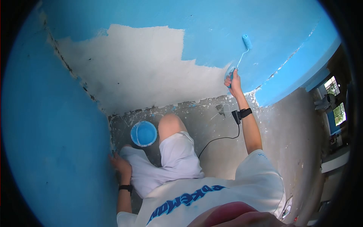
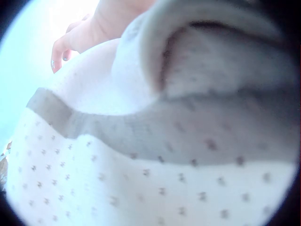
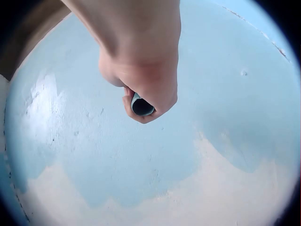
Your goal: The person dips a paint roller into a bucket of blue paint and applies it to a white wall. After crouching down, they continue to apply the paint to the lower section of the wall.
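Note:
My right hand (image 1: 235,84) grips the handle of a paint roller (image 1: 246,42), with its blue sleeve up against the blue part of the wall. In the right wrist view the fingers curl round the hollow handle end (image 3: 142,107); the sleeve is hidden there. My left hand (image 1: 121,166) rests by my thigh beside the blue left wall, holding nothing that shows. Its fingers (image 2: 60,52) hang loosely bent in the left wrist view, where white patterned cloth fills most of the picture.
A bucket (image 1: 139,144) of blue paint stands on the paint-spattered floor (image 1: 211,117), just left of my bent knee. An unpainted whitish patch (image 1: 143,64) spans the lower wall. A black cable (image 1: 219,140) runs from my right wrist. Windows (image 1: 339,113) appear at far right.

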Demonstrator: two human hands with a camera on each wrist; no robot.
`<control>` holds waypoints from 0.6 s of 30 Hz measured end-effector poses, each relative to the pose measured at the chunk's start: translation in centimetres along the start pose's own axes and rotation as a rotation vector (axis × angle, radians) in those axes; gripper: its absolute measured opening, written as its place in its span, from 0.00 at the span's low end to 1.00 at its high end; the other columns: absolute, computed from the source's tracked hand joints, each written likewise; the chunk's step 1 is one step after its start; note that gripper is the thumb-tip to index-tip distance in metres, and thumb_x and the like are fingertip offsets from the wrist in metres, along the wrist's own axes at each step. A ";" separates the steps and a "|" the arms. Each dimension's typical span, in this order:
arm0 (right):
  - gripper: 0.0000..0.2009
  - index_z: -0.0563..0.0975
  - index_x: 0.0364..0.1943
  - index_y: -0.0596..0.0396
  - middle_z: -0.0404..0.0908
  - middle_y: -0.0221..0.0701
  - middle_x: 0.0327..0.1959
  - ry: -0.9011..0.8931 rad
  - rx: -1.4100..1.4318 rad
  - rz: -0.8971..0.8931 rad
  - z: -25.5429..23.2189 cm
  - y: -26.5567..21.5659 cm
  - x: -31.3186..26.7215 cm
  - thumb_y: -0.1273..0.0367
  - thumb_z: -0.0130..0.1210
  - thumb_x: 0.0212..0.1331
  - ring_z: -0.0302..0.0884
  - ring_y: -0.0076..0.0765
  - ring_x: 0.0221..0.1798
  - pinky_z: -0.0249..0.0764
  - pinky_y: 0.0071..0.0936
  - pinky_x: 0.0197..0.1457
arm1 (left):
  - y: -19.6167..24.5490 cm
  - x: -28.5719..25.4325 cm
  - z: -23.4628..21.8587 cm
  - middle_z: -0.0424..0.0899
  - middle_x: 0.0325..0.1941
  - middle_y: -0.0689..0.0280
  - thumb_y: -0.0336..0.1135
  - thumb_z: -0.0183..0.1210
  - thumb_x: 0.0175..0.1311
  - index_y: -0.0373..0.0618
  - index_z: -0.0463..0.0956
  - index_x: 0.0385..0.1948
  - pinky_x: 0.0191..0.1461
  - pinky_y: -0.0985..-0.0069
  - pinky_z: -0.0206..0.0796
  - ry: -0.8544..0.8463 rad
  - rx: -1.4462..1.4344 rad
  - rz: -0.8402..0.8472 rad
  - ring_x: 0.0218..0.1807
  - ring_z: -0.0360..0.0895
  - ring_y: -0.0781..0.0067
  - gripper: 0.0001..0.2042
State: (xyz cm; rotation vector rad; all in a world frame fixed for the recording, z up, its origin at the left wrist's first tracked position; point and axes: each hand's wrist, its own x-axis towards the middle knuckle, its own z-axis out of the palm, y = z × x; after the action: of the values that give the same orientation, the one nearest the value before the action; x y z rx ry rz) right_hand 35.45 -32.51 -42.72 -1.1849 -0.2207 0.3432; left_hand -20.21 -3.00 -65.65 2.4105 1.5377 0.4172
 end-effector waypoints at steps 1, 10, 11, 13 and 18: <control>0.22 0.63 0.33 0.50 0.56 0.23 0.21 0.000 0.006 0.018 0.4 1.7 -1.2 0.46 0.41 0.70 0.51 0.18 0.19 0.50 0.18 0.20 | -0.2 -0.1 0.3 0.51 0.68 0.34 0.19 0.52 0.56 0.35 0.66 0.56 0.71 0.50 0.48 0.008 -0.008 0.022 0.69 0.53 0.33 0.22; 0.21 0.63 0.31 0.50 0.58 0.22 0.22 -0.016 -0.036 0.009 4.4 4.9 -9.8 0.47 0.40 0.71 0.52 0.15 0.17 0.49 0.16 0.17 | -0.2 -0.8 -0.8 0.48 0.68 0.33 0.18 0.52 0.55 0.34 0.64 0.57 0.69 0.49 0.51 -0.003 -0.079 0.026 0.66 0.56 0.30 0.24; 0.21 0.63 0.31 0.50 0.59 0.22 0.22 -0.036 -0.055 -0.007 4.9 4.5 -10.4 0.47 0.40 0.71 0.53 0.15 0.17 0.49 0.16 0.17 | -0.2 -0.8 -0.9 0.47 0.67 0.31 0.18 0.52 0.55 0.33 0.64 0.57 0.69 0.49 0.51 -0.009 -0.099 -0.002 0.66 0.55 0.30 0.24; 0.20 0.64 0.31 0.51 0.59 0.22 0.22 -0.050 -0.095 -0.024 6.0 3.1 -10.7 0.49 0.42 0.71 0.53 0.15 0.17 0.50 0.16 0.16 | -0.2 -0.7 -0.8 0.47 0.67 0.31 0.18 0.52 0.56 0.33 0.64 0.57 0.69 0.49 0.51 0.005 -0.078 0.023 0.65 0.55 0.30 0.23; 0.14 0.65 0.32 0.52 0.60 0.21 0.19 -0.049 -0.303 -0.189 9.9 -0.4 -10.0 0.58 0.47 0.70 0.55 0.15 0.16 0.52 0.18 0.16 | 0.2 -0.2 -1.0 0.47 0.68 0.30 0.18 0.51 0.57 0.33 0.64 0.56 0.69 0.48 0.50 0.003 -0.089 0.020 0.67 0.53 0.27 0.22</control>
State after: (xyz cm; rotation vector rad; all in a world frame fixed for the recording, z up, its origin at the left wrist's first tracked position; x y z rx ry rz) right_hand 22.85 -27.85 -38.62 -1.4420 -0.4360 0.1756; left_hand -20.43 -3.18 -64.66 2.3602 1.4659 0.4827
